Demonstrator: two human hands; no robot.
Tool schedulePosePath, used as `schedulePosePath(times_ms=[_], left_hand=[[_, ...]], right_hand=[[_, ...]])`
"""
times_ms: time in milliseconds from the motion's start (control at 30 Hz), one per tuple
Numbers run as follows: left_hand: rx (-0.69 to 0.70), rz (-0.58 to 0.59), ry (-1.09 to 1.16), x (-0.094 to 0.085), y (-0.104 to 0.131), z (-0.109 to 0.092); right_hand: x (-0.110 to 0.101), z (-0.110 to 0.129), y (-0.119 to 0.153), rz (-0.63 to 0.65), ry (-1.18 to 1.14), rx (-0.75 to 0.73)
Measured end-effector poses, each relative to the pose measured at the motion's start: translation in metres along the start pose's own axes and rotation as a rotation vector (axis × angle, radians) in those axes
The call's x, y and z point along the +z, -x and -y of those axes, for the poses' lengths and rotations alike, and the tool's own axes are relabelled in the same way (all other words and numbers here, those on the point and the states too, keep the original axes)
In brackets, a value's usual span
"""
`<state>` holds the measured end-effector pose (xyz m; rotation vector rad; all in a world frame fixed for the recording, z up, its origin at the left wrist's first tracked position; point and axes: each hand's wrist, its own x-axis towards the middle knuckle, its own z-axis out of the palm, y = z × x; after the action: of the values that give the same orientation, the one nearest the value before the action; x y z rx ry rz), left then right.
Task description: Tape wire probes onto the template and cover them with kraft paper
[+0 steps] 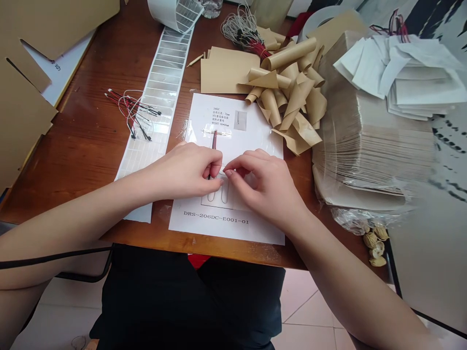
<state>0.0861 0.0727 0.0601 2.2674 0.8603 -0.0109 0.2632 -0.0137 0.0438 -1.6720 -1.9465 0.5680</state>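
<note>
Over a printed paper sheet (204, 221), my left hand (195, 170) is closed, fingers curled around a red and black wire lead (214, 141). The lead runs down from a strip of clear tape (219, 132) on the sheet into that hand. My right hand (264, 182) hovers just beside it, thumb and index finger pinched close together; what lies between those fingertips is too small to make out. Beneath the hands, the sheet shows a drawing with looped lines, partly covered by the fingers.
Left of the sheet, several wire leads (133, 114) lie across a long label strip (166, 73). Curled brown paper pieces (290, 87), flat brown sheets (228, 70) and a wire bundle (242, 31) are behind. A wrapped stack (375, 146) with white pouches (412, 73) stands right, near peanut shells (375, 245).
</note>
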Motion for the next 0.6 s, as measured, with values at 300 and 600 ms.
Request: schedulePosePath(times_ms=[300,600], left_hand=[[-0.027,-0.101,0.0,0.0029,-0.0015,-0.0035],[0.075,-0.044,-0.011,-0.0049,-0.0012,-0.0004]], right_hand=[[-0.0018,-0.0003,0.0028,-0.039,-0.019,0.003],[-0.0016,-0.0048,0.0024,-0.1,-0.033,0.044]])
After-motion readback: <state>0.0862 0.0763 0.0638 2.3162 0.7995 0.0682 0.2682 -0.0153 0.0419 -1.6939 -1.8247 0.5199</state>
